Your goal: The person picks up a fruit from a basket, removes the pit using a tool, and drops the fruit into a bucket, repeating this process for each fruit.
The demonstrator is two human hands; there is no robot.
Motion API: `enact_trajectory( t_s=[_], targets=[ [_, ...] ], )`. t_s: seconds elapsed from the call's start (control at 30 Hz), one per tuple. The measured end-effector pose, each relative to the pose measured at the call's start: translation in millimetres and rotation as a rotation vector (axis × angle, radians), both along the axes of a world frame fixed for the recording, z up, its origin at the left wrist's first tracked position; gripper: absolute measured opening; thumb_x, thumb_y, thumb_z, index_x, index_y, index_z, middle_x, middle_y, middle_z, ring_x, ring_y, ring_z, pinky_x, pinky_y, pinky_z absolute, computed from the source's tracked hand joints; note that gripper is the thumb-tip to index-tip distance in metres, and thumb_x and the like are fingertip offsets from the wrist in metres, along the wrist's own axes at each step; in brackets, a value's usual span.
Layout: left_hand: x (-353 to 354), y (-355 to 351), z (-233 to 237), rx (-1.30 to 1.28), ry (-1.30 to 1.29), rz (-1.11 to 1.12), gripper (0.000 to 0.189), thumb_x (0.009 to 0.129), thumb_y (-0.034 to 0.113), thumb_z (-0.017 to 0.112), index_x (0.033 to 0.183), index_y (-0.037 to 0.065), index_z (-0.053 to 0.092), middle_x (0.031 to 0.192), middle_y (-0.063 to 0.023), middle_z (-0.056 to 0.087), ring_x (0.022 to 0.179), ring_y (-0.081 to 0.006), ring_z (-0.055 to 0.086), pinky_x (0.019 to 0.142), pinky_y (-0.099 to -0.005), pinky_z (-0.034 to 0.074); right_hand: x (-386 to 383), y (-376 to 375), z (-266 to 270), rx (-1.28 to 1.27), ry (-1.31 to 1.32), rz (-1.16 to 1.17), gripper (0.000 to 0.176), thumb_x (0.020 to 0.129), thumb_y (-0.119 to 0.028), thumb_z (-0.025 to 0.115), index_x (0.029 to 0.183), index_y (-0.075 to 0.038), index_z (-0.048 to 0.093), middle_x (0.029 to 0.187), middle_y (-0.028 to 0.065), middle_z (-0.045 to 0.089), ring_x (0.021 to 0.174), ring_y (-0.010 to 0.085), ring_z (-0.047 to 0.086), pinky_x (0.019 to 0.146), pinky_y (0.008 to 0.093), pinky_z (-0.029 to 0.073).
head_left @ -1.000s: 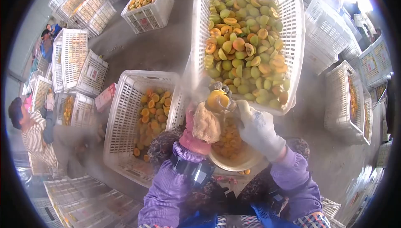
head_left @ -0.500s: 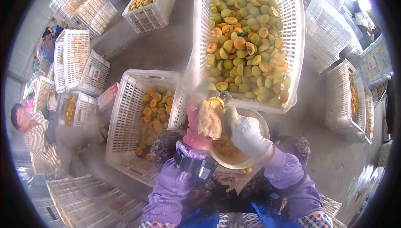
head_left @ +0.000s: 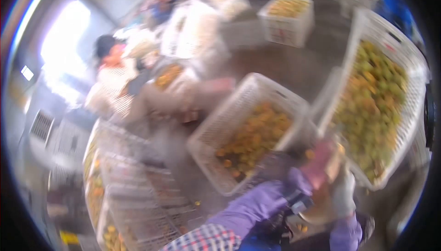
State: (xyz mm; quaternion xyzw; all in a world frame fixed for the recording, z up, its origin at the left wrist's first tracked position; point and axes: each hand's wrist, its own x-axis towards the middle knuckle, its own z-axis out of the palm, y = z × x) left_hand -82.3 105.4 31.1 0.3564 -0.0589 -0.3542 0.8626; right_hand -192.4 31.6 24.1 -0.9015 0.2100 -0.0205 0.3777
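The view is smeared by motion. My left hand [head_left: 321, 166], in a pink glove with a pale covering, is closed at the lower right. A yellow apricot half [head_left: 341, 149] shows at its fingertips. Close beside it, my right hand [head_left: 344, 193] in a white glove is curled inward; what its fingers hold is hidden. Below both hands lies a pale basin [head_left: 314, 214], mostly covered by them. Beyond them stands a large white crate [head_left: 406, 147] of greenish-yellow apricots [head_left: 372, 108]. Left of my hands is another white crate [head_left: 206, 147] with orange apricot halves [head_left: 257, 136].
A person in a striped top [head_left: 112, 88] sits at the left near more fruit. Stacked white crates [head_left: 133, 182] fill the lower left. A fruit-filled crate [head_left: 285, 28] stands on the floor at the back.
My view has swung to the left, so my hands and the crates now appear farther right. Both hands stay close together over the basin.
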Motion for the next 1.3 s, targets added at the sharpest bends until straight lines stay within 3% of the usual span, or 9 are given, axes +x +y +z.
enact_trajectory(
  t_s=[0.4, 0.5, 0.57, 0.67, 0.83, 0.97, 1.13, 1.27, 1.3],
  targets=[
    [9.3, -8.2, -3.0, 0.011, 0.045, 0.209, 0.036, 0.093, 0.006, 0.048, 0.128, 0.000, 0.053, 0.082, 0.0015, 0.052, 0.070, -0.0069, 0.050, 0.061, -0.0218, 0.042, 9.6, 5.0, -14.6, 0.399, -0.363, 0.049, 0.068, 0.071, 0.009, 0.053, 0.136, 0.009, 0.034, 0.116, 0.0274, 0.058, 0.107, 0.0390, 0.058, 0.092, 0.0414, 0.045],
    [12.9, -4.1, 3.0, -0.013, 0.040, 0.100, 0.035, 0.092, 0.006, 0.047, 0.126, -0.001, 0.054, 0.081, -0.0002, 0.053, 0.067, -0.0084, 0.050, 0.059, -0.0232, 0.043, 10.1, 4.3, 9.8, 0.269, -0.316, 0.177, 0.063, 0.070, 0.008, 0.053, 0.131, 0.007, 0.041, 0.106, 0.0239, 0.062, 0.101, 0.0387, 0.059, 0.095, 0.0405, 0.043],
    [20.4, 1.4, 9.3, -0.037, 0.115, -0.075, 0.035, 0.091, 0.004, 0.045, 0.123, 0.000, 0.056, 0.079, -0.0017, 0.054, 0.063, -0.0105, 0.051, 0.056, -0.0254, 0.044, -5.1, -29.3, -31.7, -0.357, -0.271, 0.494, 0.052, 0.072, 0.006, 0.053, 0.123, 0.005, 0.046, 0.091, 0.0190, 0.062, 0.094, 0.0355, 0.059, 0.093, 0.0392, 0.045],
    [23.5, 17.0, 35.1, 0.032, 0.005, -0.192, 0.032, 0.089, 0.004, 0.046, 0.119, -0.002, 0.057, 0.080, -0.0039, 0.055, 0.061, -0.0119, 0.053, 0.055, -0.0261, 0.046, -7.9, -33.0, -13.4, -0.820, -0.262, 0.766, 0.037, 0.074, 0.002, 0.054, 0.111, 0.002, 0.051, 0.073, 0.0122, 0.057, 0.083, 0.0304, 0.058, 0.087, 0.0386, 0.047],
    [27.8, 18.1, 29.0, 0.017, -0.191, -0.284, 0.031, 0.089, 0.003, 0.048, 0.117, -0.005, 0.057, 0.080, -0.0056, 0.057, 0.058, -0.0134, 0.054, 0.052, -0.0265, 0.046, -23.9, -25.5, -9.7, 0.027, -0.136, 0.362, 0.029, 0.080, -0.008, 0.057, 0.107, -0.001, 0.049, 0.068, 0.0068, 0.051, 0.064, 0.0222, 0.057, 0.059, 0.0340, 0.049],
    [14.8, 16.4, 35.6, -0.001, -0.135, -0.245, 0.032, 0.089, 0.005, 0.051, 0.120, -0.004, 0.056, 0.081, -0.0029, 0.056, 0.063, -0.0105, 0.053, 0.058, -0.0249, 0.046, -34.1, -30.0, -15.8, 0.074, -0.151, 0.335, 0.023, 0.089, -0.014, 0.053, 0.109, -0.005, 0.046, 0.071, 0.0026, 0.050, 0.053, 0.0146, 0.053, 0.040, 0.0264, 0.041],
    [0.8, 8.0, 27.4, -0.025, -0.256, -0.241, 0.032, 0.092, 0.005, 0.049, 0.122, -0.003, 0.055, 0.083, -0.0015, 0.056, 0.067, -0.0081, 0.052, 0.061, -0.0243, 0.046, -60.4, -52.8, -51.2, 0.471, 0.070, 0.178, 0.028, 0.082, -0.008, 0.054, 0.109, -0.001, 0.049, 0.084, 0.0105, 0.053, 0.072, 0.0236, 0.053, 0.063, 0.0332, 0.045],
    [-7.8, -1.0, 23.9, 0.079, -0.533, -0.051, 0.032, 0.094, 0.005, 0.047, 0.123, -0.003, 0.054, 0.084, -0.0009, 0.056, 0.068, -0.0069, 0.051, 0.062, -0.0225, 0.045, -61.1, -36.1, -37.3, 0.641, -0.058, 0.144, 0.024, 0.092, -0.010, 0.047, 0.116, -0.010, 0.042, 0.074, 0.0027, 0.053, 0.050, 0.0117, 0.051, 0.038, 0.0242, 0.042],
    [-8.1, 0.9, 27.9, 0.072, -0.470, -0.114, 0.032, 0.092, 0.006, 0.048, 0.122, -0.003, 0.056, 0.085, -0.0035, 0.058, 0.071, -0.0081, 0.053, 0.062, -0.0238, 0.046, -59.2, -33.9, -33.1, 0.443, -0.089, 0.250, 0.025, 0.091, -0.010, 0.048, 0.116, -0.009, 0.042, 0.074, 0.0028, 0.053, 0.050, 0.0115, 0.051, 0.038, 0.0242, 0.042]
  ],
)
